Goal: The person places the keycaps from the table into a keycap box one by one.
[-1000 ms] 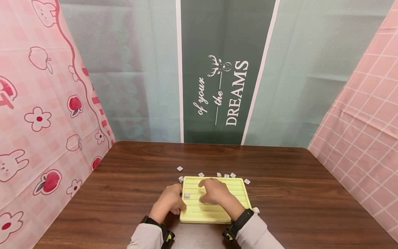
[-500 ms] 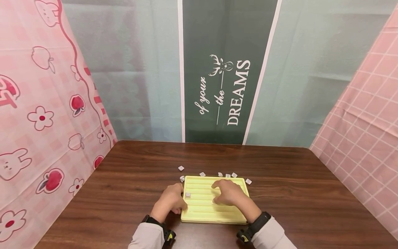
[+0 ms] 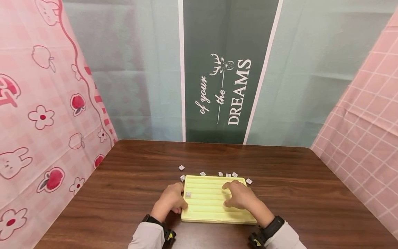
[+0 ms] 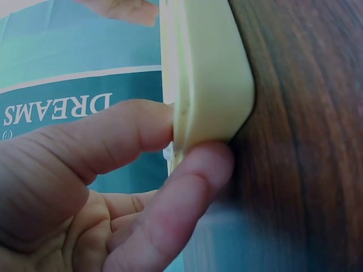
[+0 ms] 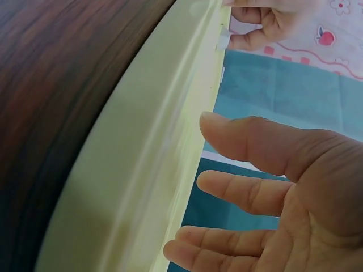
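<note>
A pale yellow tray [image 3: 217, 218] with raised parallel ridges lies on the brown table. My left hand [image 3: 170, 200] pinches its near left edge. In the left wrist view the thumb and a finger squeeze the yellow tray's rim [image 4: 218, 73] from both sides. A small white keycap-like square [image 3: 188, 194] sits in one groove by the tray's left side. Over the tray's right part hovers my right hand [image 3: 240, 197], thumb and fingers spread apart. Nothing shows between the right hand's fingers [image 5: 244, 192] in the right wrist view.
Several similar white pieces lie loose behind the tray, among them one piece at the far left [image 3: 181, 167] and another at the right [image 3: 249, 181]. The wooden table [image 3: 289, 193] reaches back to a hanging green curtain [image 3: 214, 133]. Pink cloths hang on both sides.
My right hand has moved rightward across the tray, from its middle toward its right side, fingers still spread. The left hand keeps its place at the tray's left edge.
</note>
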`<action>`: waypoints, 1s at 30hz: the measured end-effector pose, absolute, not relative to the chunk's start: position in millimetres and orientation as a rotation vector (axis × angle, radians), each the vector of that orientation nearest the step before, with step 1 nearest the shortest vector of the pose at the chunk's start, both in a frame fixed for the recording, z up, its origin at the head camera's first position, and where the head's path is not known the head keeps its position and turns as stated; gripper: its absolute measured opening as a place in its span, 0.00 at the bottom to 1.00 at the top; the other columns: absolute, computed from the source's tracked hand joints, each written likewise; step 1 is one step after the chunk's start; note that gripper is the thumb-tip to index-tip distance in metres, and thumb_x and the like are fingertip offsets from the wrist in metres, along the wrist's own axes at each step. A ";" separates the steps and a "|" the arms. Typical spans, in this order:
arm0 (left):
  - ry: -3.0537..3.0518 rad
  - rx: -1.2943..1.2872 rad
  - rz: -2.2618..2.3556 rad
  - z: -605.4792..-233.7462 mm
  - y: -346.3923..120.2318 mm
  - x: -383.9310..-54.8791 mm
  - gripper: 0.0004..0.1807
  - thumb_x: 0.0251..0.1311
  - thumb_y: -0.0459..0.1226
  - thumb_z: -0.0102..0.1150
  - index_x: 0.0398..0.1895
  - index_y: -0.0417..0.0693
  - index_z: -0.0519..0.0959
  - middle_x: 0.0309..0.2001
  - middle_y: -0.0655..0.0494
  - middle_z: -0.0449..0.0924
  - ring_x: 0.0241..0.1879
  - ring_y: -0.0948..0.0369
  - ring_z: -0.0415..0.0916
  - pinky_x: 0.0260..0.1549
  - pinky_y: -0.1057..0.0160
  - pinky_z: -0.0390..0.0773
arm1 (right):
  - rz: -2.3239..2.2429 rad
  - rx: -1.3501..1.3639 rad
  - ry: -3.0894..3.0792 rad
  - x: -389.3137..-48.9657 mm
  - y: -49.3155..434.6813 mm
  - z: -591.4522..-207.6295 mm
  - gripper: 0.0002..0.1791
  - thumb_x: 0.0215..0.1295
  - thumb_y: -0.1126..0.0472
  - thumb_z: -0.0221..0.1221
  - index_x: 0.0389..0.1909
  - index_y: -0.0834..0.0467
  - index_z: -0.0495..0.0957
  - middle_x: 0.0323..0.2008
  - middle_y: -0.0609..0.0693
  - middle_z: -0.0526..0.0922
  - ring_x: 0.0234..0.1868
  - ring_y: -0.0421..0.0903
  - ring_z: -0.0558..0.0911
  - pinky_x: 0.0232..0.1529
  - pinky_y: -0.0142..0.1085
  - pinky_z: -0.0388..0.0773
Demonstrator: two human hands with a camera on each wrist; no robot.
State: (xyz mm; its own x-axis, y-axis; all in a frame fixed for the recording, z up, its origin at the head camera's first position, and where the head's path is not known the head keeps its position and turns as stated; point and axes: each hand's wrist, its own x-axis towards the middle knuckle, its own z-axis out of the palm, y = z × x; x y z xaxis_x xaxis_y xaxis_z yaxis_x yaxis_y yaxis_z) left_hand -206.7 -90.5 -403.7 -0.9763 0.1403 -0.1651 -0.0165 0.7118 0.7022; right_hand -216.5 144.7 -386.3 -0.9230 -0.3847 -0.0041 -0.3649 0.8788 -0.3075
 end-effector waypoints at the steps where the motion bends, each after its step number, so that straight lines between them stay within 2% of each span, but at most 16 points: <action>1: 2.712 0.100 1.114 -403.9 -90.2 -207.0 0.17 0.25 0.24 0.64 0.20 0.38 0.66 0.06 0.51 0.69 0.05 0.61 0.68 0.06 0.64 0.73 | -0.468 -0.587 2.983 -216.1 147.1 -385.7 0.26 0.34 0.57 0.68 0.40 0.57 0.75 0.37 0.52 0.74 0.39 0.52 0.73 0.31 0.43 0.71; 8: 2.711 0.096 1.112 -404.3 -89.2 -208.2 0.18 0.25 0.24 0.64 0.21 0.38 0.66 0.07 0.50 0.70 0.05 0.61 0.69 0.05 0.64 0.73 | -0.467 -0.509 2.954 -215.5 165.4 -381.1 0.28 0.36 0.57 0.68 0.43 0.57 0.74 0.40 0.52 0.73 0.41 0.53 0.73 0.29 0.42 0.72; 20: 2.695 0.087 1.132 -402.8 -89.3 -206.3 0.17 0.26 0.23 0.63 0.21 0.38 0.65 0.07 0.49 0.70 0.05 0.60 0.69 0.05 0.64 0.73 | -0.553 -0.435 2.889 -211.5 194.1 -380.9 0.29 0.38 0.62 0.66 0.47 0.60 0.70 0.45 0.57 0.71 0.46 0.57 0.70 0.37 0.47 0.71; 26: 2.689 0.087 1.132 -402.9 -89.5 -206.5 0.17 0.26 0.24 0.63 0.21 0.38 0.65 0.08 0.48 0.70 0.06 0.60 0.69 0.06 0.64 0.73 | -0.554 -0.410 2.841 -209.0 204.1 -381.4 0.28 0.37 0.68 0.63 0.46 0.63 0.70 0.42 0.57 0.72 0.39 0.51 0.72 0.31 0.41 0.69; 30: 2.691 0.095 1.131 -403.2 -89.8 -207.0 0.17 0.26 0.24 0.63 0.21 0.38 0.65 0.09 0.48 0.70 0.06 0.60 0.69 0.06 0.64 0.73 | -0.562 -0.405 2.821 -206.6 209.3 -382.9 0.28 0.37 0.68 0.62 0.46 0.64 0.69 0.42 0.57 0.73 0.40 0.52 0.72 0.31 0.41 0.68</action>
